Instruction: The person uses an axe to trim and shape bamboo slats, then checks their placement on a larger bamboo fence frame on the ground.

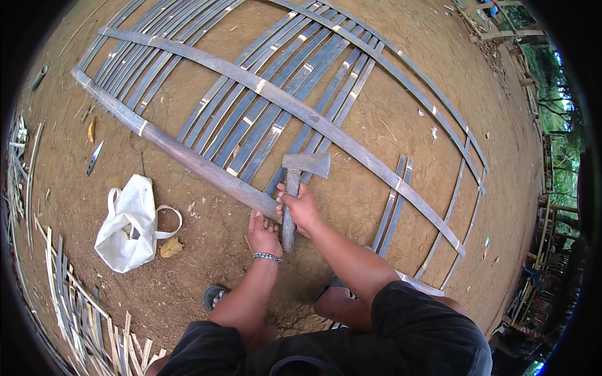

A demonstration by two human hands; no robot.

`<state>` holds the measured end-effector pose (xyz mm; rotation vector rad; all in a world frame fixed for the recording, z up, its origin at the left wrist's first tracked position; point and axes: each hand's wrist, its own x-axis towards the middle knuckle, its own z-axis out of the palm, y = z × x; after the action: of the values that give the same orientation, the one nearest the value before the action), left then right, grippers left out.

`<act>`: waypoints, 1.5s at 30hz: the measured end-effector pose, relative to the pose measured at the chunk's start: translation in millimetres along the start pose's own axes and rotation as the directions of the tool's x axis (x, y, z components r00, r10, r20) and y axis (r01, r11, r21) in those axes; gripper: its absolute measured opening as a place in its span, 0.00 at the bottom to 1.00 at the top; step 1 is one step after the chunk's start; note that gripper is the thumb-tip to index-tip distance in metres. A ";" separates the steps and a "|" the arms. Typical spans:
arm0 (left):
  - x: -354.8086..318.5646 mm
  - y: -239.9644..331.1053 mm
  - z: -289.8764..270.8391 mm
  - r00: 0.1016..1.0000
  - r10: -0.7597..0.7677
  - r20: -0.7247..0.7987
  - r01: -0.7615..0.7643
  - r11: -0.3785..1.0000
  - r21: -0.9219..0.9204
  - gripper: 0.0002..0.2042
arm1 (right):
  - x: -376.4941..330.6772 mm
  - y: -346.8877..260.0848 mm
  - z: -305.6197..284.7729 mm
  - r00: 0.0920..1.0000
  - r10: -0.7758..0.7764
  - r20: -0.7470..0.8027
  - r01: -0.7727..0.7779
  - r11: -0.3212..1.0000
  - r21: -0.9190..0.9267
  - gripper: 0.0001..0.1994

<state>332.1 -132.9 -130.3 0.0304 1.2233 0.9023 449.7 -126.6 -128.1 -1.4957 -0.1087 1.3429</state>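
Observation:
My right hand (pixel 300 210) is closed around the wooden handle of a hatchet (pixel 306 165), whose metal head points away from me with the blade to the right. My left hand (pixel 264 234), with a chain bracelet at the wrist, grips the near edge of a thick bamboo pole (pixel 200 164) close to the hatchet handle; some of its fingertips are hidden. The pole forms the near side of a large bamboo frame on the ground. Dark bamboo slats (pixel 260 128) cross the frame, passing a long split-bamboo crosspiece (pixel 291 104).
A white cloth bag (pixel 130 229) lies on the dirt to the left, near a knife (pixel 95 158) and a dry leaf (pixel 171 247). Loose bamboo strips (pixel 81 316) are heaped at the lower left. My sandalled foot (pixel 215 296) is below my left hand. A rough fence (pixel 542 232) borders the right.

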 end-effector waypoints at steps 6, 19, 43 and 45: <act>10.5 20.9 7.7 0.998 0.042 0.040 -0.043 0.999 0.017 0.16 | 12.1 -5.2 22.2 0.999 0.015 0.036 -0.015 1.000 0.003 0.18; 12.2 23.5 5.2 0.999 0.037 -0.015 -0.036 0.995 0.088 0.26 | 15.6 -1.9 22.6 0.999 0.020 0.041 -0.021 0.999 0.027 0.19; 28.3 30.9 -34.3 0.938 0.316 0.146 -0.348 0.858 0.378 0.16 | 14.8 -9.6 12.7 0.999 0.007 0.050 -0.002 0.996 -0.092 0.20; 34.7 37.4 -39.5 0.884 0.377 0.278 -0.466 0.764 0.446 0.12 | 11.6 -12.8 8.1 0.998 0.002 0.059 0.005 0.994 -0.106 0.19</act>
<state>280.0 -104.1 -155.3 0.8270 1.2800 0.9178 454.7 -108.5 -124.9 -1.5445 -0.2221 1.3991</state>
